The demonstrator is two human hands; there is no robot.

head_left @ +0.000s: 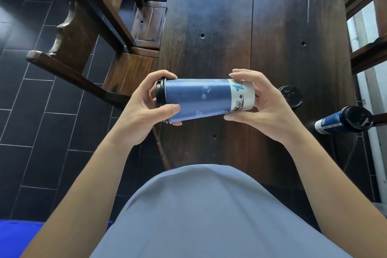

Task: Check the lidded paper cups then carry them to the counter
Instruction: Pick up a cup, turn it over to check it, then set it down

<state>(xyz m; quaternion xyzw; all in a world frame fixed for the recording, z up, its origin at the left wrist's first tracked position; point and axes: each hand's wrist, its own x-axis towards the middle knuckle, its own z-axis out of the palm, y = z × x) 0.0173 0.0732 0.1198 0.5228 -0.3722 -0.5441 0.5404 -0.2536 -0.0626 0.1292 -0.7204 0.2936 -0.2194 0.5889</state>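
Observation:
A tall blue paper cup [196,98] with a black lid lies sideways in both my hands above the dark wooden table [230,37]. My left hand [144,109] grips the lid end, on the left. My right hand [266,102] holds the white base end with its printed band. A second cup shows only its black lid [292,95], just behind my right hand. A third blue cup with a black lid [343,120] stands at the table's right edge.
Wooden chairs [83,33] stand at the table's left side over a dark tiled floor [31,121]. Wooden chair rails [368,54] and a pale wall lie to the right. My grey-blue shirt fills the bottom.

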